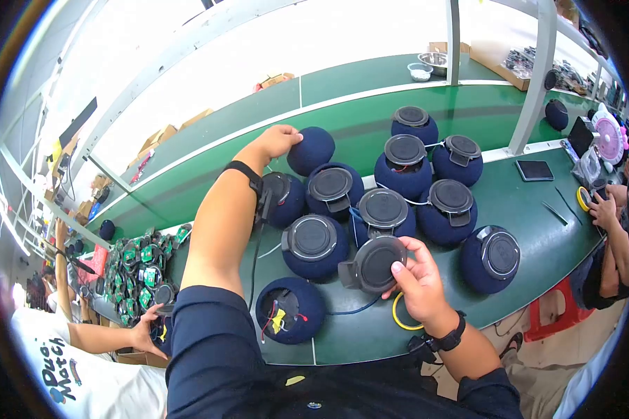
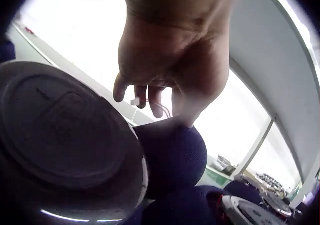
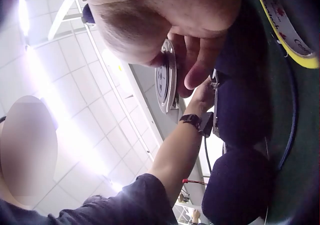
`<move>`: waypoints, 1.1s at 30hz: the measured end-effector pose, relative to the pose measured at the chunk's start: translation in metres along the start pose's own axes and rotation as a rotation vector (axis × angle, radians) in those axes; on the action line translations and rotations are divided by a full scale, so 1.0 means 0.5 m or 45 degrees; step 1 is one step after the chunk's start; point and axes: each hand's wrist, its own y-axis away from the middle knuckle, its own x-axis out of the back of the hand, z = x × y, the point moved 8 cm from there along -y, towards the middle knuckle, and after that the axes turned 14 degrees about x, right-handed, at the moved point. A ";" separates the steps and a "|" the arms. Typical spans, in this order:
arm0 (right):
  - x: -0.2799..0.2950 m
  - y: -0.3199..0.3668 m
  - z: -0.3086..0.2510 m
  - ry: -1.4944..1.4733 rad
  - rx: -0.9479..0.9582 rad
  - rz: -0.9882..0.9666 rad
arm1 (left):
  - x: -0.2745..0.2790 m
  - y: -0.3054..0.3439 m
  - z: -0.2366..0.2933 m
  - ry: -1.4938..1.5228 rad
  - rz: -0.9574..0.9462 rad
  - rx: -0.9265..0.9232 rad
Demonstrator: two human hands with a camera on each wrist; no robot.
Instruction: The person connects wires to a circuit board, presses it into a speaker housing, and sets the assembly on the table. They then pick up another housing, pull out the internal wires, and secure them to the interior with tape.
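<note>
In the head view my left hand [image 1: 281,142] is at the back of the group, gripping the edge of a navy fabric-covered round speaker [image 1: 311,151]. The left wrist view shows the thumb on that speaker's fabric [image 2: 177,157], fingers curled beyond its rim beside a thin wire with a white connector [image 2: 135,101]. My right hand [image 1: 419,283] pinches a black round speaker base [image 1: 379,264] with a side tab, thumb on its face, held above the table. Seen edge-on in the right wrist view, the base [image 3: 166,77] sits between thumb and fingers.
Several navy speakers, such as one [image 1: 314,246] with its black base on top, crowd the green table [image 1: 356,335]. An open speaker [image 1: 291,311] shows wires and yellow tape. A yellow tape ring [image 1: 404,313] lies near my right wrist. Green circuit boards [image 1: 143,272] are piled left; other people work both sides.
</note>
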 end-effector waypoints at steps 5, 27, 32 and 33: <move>-0.002 -0.001 -0.008 -0.011 0.013 0.007 | 0.072 0.061 0.052 0.300 0.040 -0.099; -0.037 0.002 -0.021 -0.159 0.109 -0.197 | 0.139 0.524 -0.209 -0.459 0.390 0.192; -0.049 0.004 -0.009 -0.174 0.158 -0.215 | 0.057 0.535 -0.248 -0.575 0.474 -0.003; -0.051 0.005 -0.006 -0.185 0.160 -0.219 | 0.048 0.529 -0.259 -0.568 0.585 -0.098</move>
